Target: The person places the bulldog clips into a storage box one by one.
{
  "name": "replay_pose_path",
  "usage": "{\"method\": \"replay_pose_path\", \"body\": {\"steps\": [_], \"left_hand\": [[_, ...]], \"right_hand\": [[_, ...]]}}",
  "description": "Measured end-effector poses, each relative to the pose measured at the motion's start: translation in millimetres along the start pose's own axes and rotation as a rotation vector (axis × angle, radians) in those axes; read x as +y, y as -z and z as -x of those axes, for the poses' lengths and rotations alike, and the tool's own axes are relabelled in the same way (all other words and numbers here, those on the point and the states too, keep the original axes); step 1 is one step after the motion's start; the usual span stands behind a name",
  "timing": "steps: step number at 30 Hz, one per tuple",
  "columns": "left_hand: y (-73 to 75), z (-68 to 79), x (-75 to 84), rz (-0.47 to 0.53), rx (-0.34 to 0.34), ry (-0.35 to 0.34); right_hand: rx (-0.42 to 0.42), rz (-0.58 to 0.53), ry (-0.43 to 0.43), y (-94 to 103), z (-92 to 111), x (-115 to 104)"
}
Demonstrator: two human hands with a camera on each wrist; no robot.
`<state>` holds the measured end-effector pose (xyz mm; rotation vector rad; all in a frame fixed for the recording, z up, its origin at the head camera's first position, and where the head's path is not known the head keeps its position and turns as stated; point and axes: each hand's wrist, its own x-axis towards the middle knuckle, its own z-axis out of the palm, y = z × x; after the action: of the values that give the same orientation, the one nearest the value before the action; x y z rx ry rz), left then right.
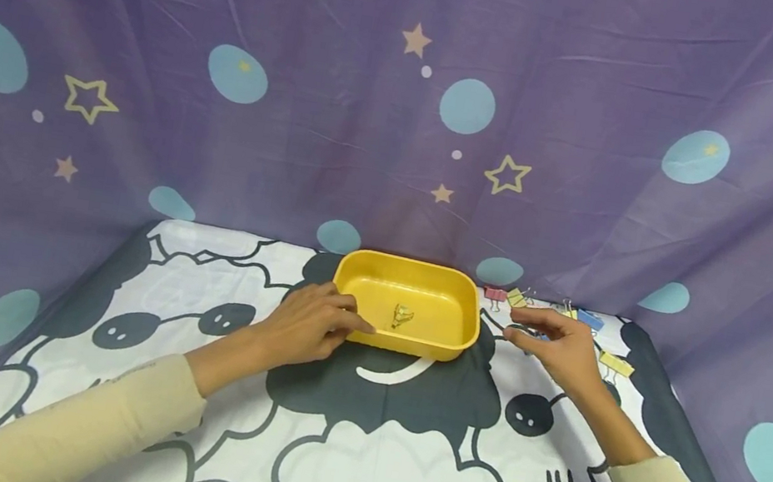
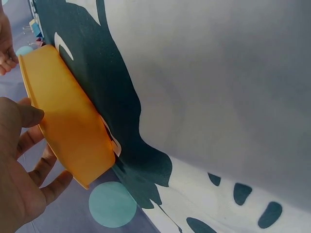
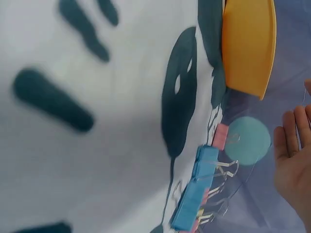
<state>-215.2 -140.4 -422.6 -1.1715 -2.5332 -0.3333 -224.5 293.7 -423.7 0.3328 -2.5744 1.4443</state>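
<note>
Right, left hand [image 1: 313, 322] holds the yellow tray [image 1: 415, 348] near its 8 o'clock corner: thumb on the near rim, fingers bent over the edge. Right hand [image 1: 559, 348] is off the tray's 3 o'clock side, thumb and fingers parted, nothing visible in that grip.

Step in hand, my read: steady the tray, go for a clip. Next move likely calls for a fingertip pinch on one clip without snagging neighbours.

Tray sits toward 12 on the desk [image 1: 381, 464], long axis 9-to-3. Small clip [image 1: 402, 316] lies inside, toward 6 from centre; can't tell which way it points.

Other clips lie around the right hand: pink clip [image 1: 495, 294] at its 10, handles toward 6; blue clip [image 1: 590, 319] at its 2; yellow clip [image 1: 616, 363] at its 3, handles toward 6. Blue and yellow long axes run roughly 9-to-3, right ends tipped toward 4.
</note>
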Motion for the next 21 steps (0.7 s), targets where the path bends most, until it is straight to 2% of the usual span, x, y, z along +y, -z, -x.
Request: {"method": "replay_pose_path", "body": {"steps": [5, 12, 16, 19, 21], "left_hand": [[0.2, -1.1, 0.0, 0.004, -0.030, 0.019], [0.0, -0.7, -0.1, 0.006, -0.008, 0.009], [-0.5, -1.1, 0.3, 0.004, 0.004, 0.003], [0.1, -1.5, 0.4, 0.013, -0.006, 0.004], [0.7, -1.6, 0.4, 0.019, -0.015, 0.007]], "right_hand": [[0.021, -0.020, -0.023, 10.6, 6, 4], [0.061, -0.054, 0.001, 23.3, 12, 13], [0.085, 0.023, -0.037, 32.9, 15, 20], [0.102, 0.123, -0.091, 40.2, 18, 23], [0.113, 0.151, -0.107, 44.3, 20, 25]]}}
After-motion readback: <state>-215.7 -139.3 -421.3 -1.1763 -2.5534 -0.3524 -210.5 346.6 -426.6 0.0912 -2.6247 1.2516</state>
